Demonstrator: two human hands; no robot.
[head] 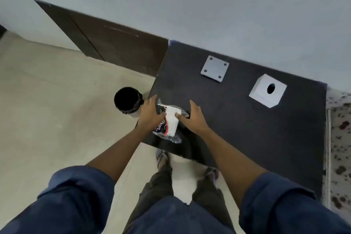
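Observation:
A clear plastic pack of white tissues [171, 121] with dark printed lettering lies at the near left corner of the black table [247, 129]. My left hand [150, 114] grips the pack's left side, thumb on top. My right hand [193, 118] holds the right side, with its thumb pressing on the white tissue and its fingers stretched forward over the table. The fingertips of both hands are partly hidden by the pack.
A white square tissue box [267, 91] with a round hole and a flat grey square plate [214, 71] with corner holes lie at the table's far side. A bin with a black liner [128, 100] stands on the floor left of the table. A dark wooden panel [114, 43] lines the wall.

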